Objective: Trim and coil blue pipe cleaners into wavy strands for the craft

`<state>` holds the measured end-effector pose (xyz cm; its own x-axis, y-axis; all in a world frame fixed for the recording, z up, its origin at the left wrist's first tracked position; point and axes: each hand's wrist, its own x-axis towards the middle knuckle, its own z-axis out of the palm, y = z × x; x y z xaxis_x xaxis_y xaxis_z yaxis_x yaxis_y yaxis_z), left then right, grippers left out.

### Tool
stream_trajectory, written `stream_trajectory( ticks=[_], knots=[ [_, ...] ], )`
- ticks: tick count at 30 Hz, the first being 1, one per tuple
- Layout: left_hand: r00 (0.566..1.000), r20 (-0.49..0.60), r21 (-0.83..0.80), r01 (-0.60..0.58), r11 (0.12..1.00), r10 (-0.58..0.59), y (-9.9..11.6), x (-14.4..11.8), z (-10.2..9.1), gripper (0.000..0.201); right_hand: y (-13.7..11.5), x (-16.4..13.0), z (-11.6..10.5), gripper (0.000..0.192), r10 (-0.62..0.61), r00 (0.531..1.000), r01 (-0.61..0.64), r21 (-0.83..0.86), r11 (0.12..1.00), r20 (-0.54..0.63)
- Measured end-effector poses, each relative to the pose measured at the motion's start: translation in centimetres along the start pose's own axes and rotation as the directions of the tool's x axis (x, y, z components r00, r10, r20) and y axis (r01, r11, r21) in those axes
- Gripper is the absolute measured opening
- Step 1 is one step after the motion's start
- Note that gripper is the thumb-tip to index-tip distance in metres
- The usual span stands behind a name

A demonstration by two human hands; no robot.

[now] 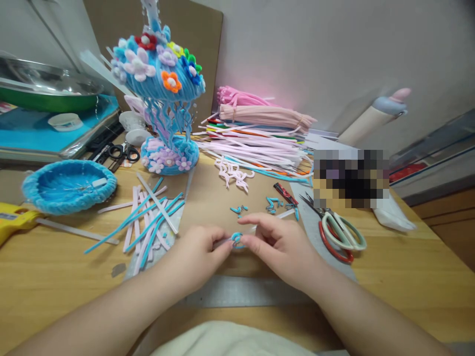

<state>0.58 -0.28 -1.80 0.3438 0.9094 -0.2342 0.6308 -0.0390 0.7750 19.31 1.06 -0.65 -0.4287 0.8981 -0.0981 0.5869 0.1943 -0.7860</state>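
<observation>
Between my two hands is a small blue curled pipe cleaner (236, 239), low over the brown board (202, 207). The thumb and fingers of my left hand (204, 252) pinch its left side. My right hand (282, 247) has its thumb at the curl's right side, while the index finger stretches out above it. Just beyond my fingers lie short bent blue pieces (237, 209), with more blue bits (273, 204) to the right. White-pink twisted pieces (233, 173) rest farther back on the board.
Scissors (339, 232) lie on the right. Cut pipe cleaner strips (143, 222) spread at left, beside a blue fuzzy bowl shape (70, 185) and a yellow glue gun (15, 220). A flowered blue jellyfish-like lamp shape (159, 69) stands behind. Bundled pipe cleaners (256, 133) are stacked by the wall.
</observation>
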Motion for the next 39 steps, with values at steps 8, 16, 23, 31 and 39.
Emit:
stream_trajectory(
  ticks=[8, 16, 23, 31, 39],
  knots=[
    [0.995, 0.064, -0.35, 0.089, 0.933, -0.071, 0.2, 0.0, -0.1, 0.028, -0.5, -0.5, -0.1, 0.024, -0.399, 0.917, 0.326, -0.521, 0.789, -0.03],
    [0.992, 0.124, -0.242, 0.042, 0.969, -0.012, 0.2, 0.1, -0.3, 0.028, -0.4, -0.1, -0.5, 0.018, -0.379, 0.92, 0.38, -0.457, 0.804, 0.099],
    [0.97, 0.231, 0.031, 0.067, 0.997, -0.072, -0.9, -0.3, 0.1, 0.026, -0.3, 0.1, -0.9, 0.009, -0.137, 0.971, 0.177, -0.201, 0.963, 0.197],
    [0.875, 0.484, -0.18, 0.113, 0.977, -0.012, 0.1, -1.1, -1.3, 0.027, 1.5, 1.8, -1.9, 0.013, -0.151, 0.849, -0.127, 0.473, 0.872, 0.506],
    [0.843, 0.537, -0.26, 0.179, 0.949, -0.012, 1.0, -1.5, -2.3, 0.024, 2.0, 1.5, -0.9, 0.03, -0.298, 0.675, -0.508, 0.718, 0.476, 0.675]
  ],
)
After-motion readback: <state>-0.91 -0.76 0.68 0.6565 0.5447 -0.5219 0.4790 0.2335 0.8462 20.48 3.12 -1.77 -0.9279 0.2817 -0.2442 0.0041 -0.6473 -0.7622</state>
